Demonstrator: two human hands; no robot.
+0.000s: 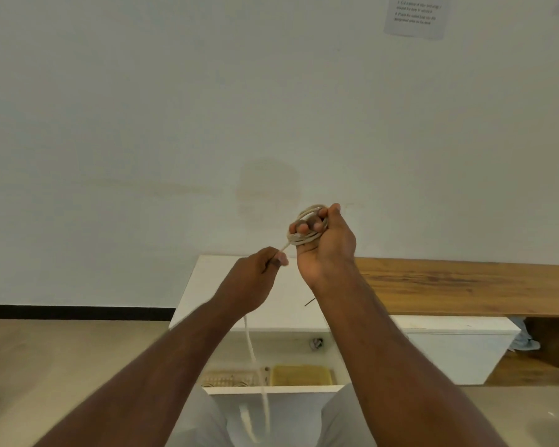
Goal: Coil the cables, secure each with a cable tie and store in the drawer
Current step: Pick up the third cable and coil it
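Two surfaces meet below a plain pale wall (207,108): a smooth white cabinet top (207,285) and, to its right, a grained wooden surface (465,285). A printed sheet of paper (415,16) hangs high on the wall, a dark skirting strip (78,312) runs along its foot, and the floor (62,366) is beige. Under the white top a drawer (271,389) stands open, holding a yellow pad (300,375) and what may be a slatted cream tray (226,377); blur makes this unsure.

The right hand (323,243) is raised before the wall, its fingers (302,226) curled through a round coil of thin cream cable (307,235). The left hand (255,279) pinches the strand leaving the coil, fingers bent tight. From there the loose cable hangs, motion-blurred, down past the drawer front. A thin dark cable tie (309,302) lies on the white top.
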